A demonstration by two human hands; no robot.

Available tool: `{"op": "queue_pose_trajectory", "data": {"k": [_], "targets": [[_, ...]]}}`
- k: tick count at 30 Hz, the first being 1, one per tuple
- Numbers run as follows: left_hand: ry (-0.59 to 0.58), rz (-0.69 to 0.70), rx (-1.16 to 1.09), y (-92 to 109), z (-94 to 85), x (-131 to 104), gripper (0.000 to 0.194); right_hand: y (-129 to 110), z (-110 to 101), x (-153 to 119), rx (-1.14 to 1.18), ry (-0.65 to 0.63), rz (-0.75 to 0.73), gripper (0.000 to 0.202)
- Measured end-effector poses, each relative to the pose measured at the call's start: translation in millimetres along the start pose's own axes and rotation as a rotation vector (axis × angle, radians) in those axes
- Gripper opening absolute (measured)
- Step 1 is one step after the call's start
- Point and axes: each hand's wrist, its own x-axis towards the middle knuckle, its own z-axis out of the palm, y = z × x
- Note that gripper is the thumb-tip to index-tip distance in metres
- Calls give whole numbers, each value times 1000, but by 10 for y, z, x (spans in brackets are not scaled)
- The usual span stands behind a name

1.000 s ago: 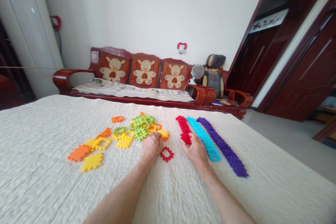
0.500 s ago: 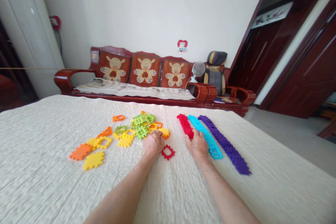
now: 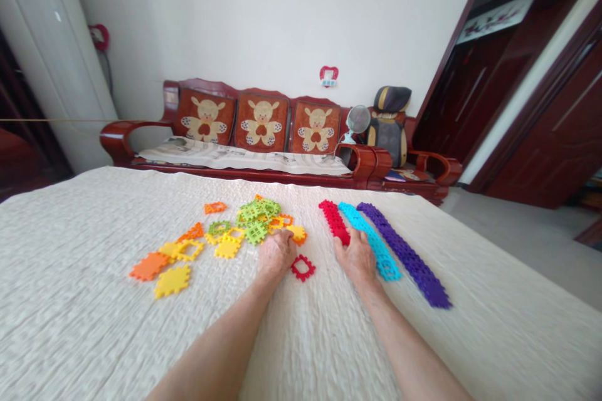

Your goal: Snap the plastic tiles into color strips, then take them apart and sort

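My right hand (image 3: 356,258) has its thumb and fingers on the near end of a row of red interlocking plastic tiles (image 3: 335,220). Beside that row lie a light-blue row (image 3: 367,232) and a longer purple row (image 3: 407,257). My left hand (image 3: 277,252) is closed, its fingers curled at the pile's right edge; whatever they hold is hidden. A yellow tile (image 3: 296,232) lies just past its fingertips. Right of its wrist is a loose red frame-shaped tile (image 3: 303,267). Green tiles (image 3: 256,219) are heaped beyond this hand.
Loose yellow tiles (image 3: 172,281) and orange tiles (image 3: 149,266) lie at the left on the cream quilted cloth (image 3: 84,288). Beyond the table's far edge stands a wooden sofa (image 3: 226,172) with bear cushions (image 3: 261,123), and a small fan (image 3: 358,120).
The whole view has shifted slightly. Both hands stay in nearly the same places, the right at the red row and the left at the pile's edge.
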Motion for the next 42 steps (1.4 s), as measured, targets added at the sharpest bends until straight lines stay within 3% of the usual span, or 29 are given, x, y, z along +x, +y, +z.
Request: {"op": "queue_pose_trajectory", "data": {"k": [3, 6, 10, 14, 17, 21, 27, 32, 36, 39, 42], "targets": [[9, -47, -44, -20, 9, 25, 32, -57, -54, -61, 203, -63, -132, 27], [38, -101, -116, -65, 32, 66, 35, -182, -141, -150, 398, -261, -260, 21], [76, -155, -197, -110, 51, 109, 36, -388, -270, -282, 455, -377, -347, 25], [78, -166, -204, -101, 38, 109, 36, -524, -332, -370, 352, -396, -441, 43], [63, -148, -184, -81, 18, 95, 36, -554, -331, -388, 308, -400, -481, 45], [42, -135, -138, -72, 4, 90, 35, -506, -305, -353, 361, -422, -497, 40], [53, -121, -116, -80, 21, 93, 35, -369, -236, -267, 480, -387, -558, 53], [53, -120, -114, -76, 20, 87, 35, -398, -218, -305, 393, -282, -441, 52], [47, -127, -105, -61, -3, 83, 35, -457, -239, -366, 230, -278, -319, 45], [53, -120, -99, -51, -12, 80, 34, -468, -249, -371, 204, -314, -316, 34], [58, -109, -99, -50, -7, 77, 34, -455, -244, -350, 259, -324, -359, 41]]}}
